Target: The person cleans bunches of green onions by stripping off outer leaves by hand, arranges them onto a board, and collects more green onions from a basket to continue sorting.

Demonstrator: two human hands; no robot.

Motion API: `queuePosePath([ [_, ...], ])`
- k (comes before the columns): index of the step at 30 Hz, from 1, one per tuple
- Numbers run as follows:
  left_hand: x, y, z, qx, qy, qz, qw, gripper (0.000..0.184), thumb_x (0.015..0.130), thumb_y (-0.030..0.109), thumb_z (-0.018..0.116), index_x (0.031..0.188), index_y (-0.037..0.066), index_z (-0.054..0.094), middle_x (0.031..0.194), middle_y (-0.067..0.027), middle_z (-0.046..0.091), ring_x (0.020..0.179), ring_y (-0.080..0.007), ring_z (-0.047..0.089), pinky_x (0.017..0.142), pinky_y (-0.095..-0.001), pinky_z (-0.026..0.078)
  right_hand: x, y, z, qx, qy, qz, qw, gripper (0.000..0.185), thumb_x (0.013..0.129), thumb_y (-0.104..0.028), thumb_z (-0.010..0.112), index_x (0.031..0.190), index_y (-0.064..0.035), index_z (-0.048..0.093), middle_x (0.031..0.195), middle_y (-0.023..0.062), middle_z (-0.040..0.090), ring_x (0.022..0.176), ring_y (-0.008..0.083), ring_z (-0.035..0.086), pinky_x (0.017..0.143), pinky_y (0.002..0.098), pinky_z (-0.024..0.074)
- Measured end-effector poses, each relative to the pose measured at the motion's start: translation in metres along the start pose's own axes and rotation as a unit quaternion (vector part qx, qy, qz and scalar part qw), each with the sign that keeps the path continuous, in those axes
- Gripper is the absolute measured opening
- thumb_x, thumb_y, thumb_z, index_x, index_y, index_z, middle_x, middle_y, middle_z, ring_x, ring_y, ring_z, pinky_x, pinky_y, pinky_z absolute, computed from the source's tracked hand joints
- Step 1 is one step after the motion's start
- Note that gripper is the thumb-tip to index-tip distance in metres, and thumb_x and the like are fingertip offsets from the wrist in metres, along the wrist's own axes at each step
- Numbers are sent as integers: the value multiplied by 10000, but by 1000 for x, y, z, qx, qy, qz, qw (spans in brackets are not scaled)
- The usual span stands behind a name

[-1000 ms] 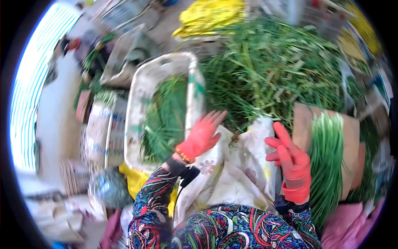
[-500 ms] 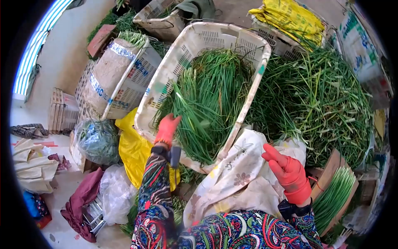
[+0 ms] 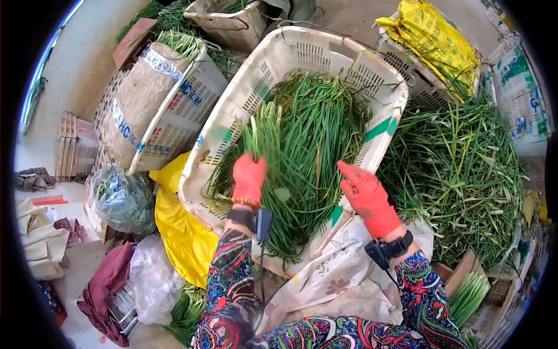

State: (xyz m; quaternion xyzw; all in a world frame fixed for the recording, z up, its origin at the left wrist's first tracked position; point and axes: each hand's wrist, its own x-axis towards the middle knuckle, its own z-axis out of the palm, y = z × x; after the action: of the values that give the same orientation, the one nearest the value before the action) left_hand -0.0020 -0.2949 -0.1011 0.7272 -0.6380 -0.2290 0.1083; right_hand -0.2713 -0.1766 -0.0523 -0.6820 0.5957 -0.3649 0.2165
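Long green stalks [image 3: 319, 134] lie heaped in a white slatted crate [image 3: 398, 96] in front of me. My left hand [image 3: 249, 177], in a red glove, is closed on a bunch of these stalks near the crate's left side, with pale stalk ends rising above the fingers. Over the crate's lower right rim is my right hand [image 3: 367, 195], also red-gloved, its index finger and thumb extended and apart, holding nothing. A flowered white cloth [image 3: 337, 279] covers my lap beneath the right wrist.
A large pile of loose stalks [image 3: 459, 174] spreads on the right, beside bundled stalks [image 3: 469, 296] on cardboard. Yellow sacks [image 3: 436, 43] top a crate behind. At left are a wrapped crate [image 3: 136, 99], a yellow bag [image 3: 183, 224] and a clear plastic bag [image 3: 154, 279].
The view has turned toward the crate. My left hand has moved over the crate and closed on stalks. My right hand has come left to the crate's rim.
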Motion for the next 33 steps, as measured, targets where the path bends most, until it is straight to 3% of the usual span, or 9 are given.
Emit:
queuePosePath([
  [5, 60, 1, 9, -47, 17, -40, 998, 528, 743, 360, 570, 1105, -21, 515, 1023, -245, 575, 981, -370, 539, 861, -397, 415, 3, 46, 27, -205, -56, -66, 975, 346, 777, -186, 526, 1112, -98, 532, 1069, 71, 569, 1002, 245, 524, 929, 398, 354],
  [9, 73, 20, 34, -64, -76, -177, 979, 1053, 617, 402, 714, 1380, 27, 93, 1153, -276, 502, 1092, -347, 490, 911, -388, 393, 0, 50, 30, -193, -99, -4, 976, 281, 793, -245, 508, 1040, -134, 583, 970, 30, 616, 939, 192, 560, 945, 371, 339],
  [13, 76, 31, 58, -4, 36, -125, 992, 838, 659, 267, 695, 1320, -8, 258, 1035, -238, 578, 964, -333, 566, 835, -353, 443, 3, 44, 32, -189, -64, -14, 980, 260, 786, -231, 530, 1020, -136, 591, 932, 21, 624, 888, 183, 574, 935, 360, 344],
  [17, 49, 50, 52, -127, 27, -44, 991, 464, 714, 161, 629, 1140, 23, 512, 947, -221, 599, 903, -342, 579, 799, -388, 451, 43, 15, 38, 302, -56, 286, 908, 514, 776, -241, 572, 1267, -145, 453, 1333, 134, 392, 1215, 235, 396, 1008, 377, 274],
  [21, 15, 60, 70, -87, 79, 114, 986, 481, 717, 48, 591, 1183, 30, 473, 883, -218, 578, 864, -380, 559, 760, -420, 461, 69, 51, 101, 511, -52, 339, 788, 693, 777, -279, 610, 1365, -120, 279, 1447, 198, 43, 1321, 286, 183, 1047, 363, 188],
  [24, -6, 85, 65, -24, -27, 146, 989, 587, 685, 18, 602, 1238, 47, 409, 899, -221, 561, 830, -385, 561, 701, -440, 475, 94, 78, 126, 543, -29, 288, 788, 777, 757, -307, 641, 1346, -35, 214, 1365, 146, 214, 1253, 218, 273, 1039, 325, 192],
  [26, -17, 92, 81, 23, -105, 163, 981, 725, 653, 14, 619, 1306, 61, 305, 901, -225, 555, 803, -376, 563, 672, -440, 476, 100, 81, 119, 484, 1, 281, 829, 545, 784, -291, 592, 1217, -25, 395, 1222, 117, 398, 1146, 205, 390, 979, 307, 273],
  [29, -32, 101, 75, 36, -102, 254, 961, 710, 685, 167, 653, 1306, 68, 324, 902, -185, 581, 831, -361, 566, 733, -432, 467, 105, 91, 110, 454, 50, 486, 745, 371, 816, -277, 527, 1072, -16, 589, 1056, 89, 599, 1020, 195, 524, 904, 293, 369],
  [33, 9, 117, 33, -71, -168, 88, 979, 475, 763, 204, 561, 1199, 31, 482, 993, -195, 603, 905, -310, 589, 810, -373, 460, 103, 87, 100, 488, 54, 507, 708, 367, 816, -279, 547, 1070, -18, 599, 1062, 69, 599, 986, 171, 523, 902, 286, 366],
])
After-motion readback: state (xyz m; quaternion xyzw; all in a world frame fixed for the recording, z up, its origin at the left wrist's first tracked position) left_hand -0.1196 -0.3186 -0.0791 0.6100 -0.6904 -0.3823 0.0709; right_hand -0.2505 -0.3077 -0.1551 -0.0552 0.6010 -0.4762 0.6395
